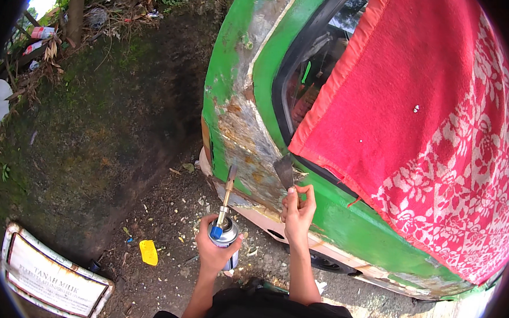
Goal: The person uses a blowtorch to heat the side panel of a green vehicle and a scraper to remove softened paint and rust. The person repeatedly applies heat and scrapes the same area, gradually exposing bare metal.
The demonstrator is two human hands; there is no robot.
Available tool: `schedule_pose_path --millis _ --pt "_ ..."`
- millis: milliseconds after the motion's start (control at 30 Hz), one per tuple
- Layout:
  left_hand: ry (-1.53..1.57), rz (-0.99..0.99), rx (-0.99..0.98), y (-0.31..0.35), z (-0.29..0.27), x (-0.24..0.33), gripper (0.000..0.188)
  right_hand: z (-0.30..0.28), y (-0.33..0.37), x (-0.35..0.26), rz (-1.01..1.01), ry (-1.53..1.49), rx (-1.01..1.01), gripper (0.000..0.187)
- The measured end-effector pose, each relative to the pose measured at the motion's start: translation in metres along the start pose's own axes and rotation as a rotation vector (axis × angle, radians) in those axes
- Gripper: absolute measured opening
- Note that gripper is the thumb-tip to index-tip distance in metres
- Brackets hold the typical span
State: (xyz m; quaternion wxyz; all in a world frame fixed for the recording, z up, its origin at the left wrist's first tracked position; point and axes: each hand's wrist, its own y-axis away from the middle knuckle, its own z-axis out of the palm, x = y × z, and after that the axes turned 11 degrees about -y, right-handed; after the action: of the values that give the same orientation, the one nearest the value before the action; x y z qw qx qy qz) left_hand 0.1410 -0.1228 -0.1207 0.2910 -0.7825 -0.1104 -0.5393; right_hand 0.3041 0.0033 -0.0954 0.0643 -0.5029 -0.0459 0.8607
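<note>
My left hand (215,245) is wrapped round the can of a gas blowtorch (225,230). Its brass and steel nozzle (229,184) points up toward the bodywork of a green vehicle (335,219); no flame can be made out. Pinched in my right hand (298,215) is a flat scraper (284,170), its dark blade against or very near the panel below the window. Left of the blade, the paint is gone over a rough patch (244,138), showing grey metal and brownish filler. Loose paint curls stand by the blade's edge.
A red and white patterned cloth (386,97) drapes over the window and side. Paint chips litter the dirt ground (168,229), with a yellow scrap (148,252) among them. At lower left lies a white framed sign (55,275). A mossy bank (105,115) rises on the left.
</note>
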Motion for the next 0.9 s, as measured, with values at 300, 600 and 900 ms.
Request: schedule_pose_path --millis 300,600,900 --pt "0.012 -0.014 0.018 0.006 0.002 -0.008 0.060 0.009 -0.013 0.022 -0.049 -0.044 -0.034 0.018" --pt "-0.019 -0.002 0.015 0.010 0.003 -0.009 0.058 0.007 -0.009 0.025 -0.051 -0.021 -0.012 0.018" --pt "0.017 -0.057 -0.063 0.013 0.003 0.007 0.056 -0.001 -0.006 0.026 -0.069 -0.002 -0.004 0.019"
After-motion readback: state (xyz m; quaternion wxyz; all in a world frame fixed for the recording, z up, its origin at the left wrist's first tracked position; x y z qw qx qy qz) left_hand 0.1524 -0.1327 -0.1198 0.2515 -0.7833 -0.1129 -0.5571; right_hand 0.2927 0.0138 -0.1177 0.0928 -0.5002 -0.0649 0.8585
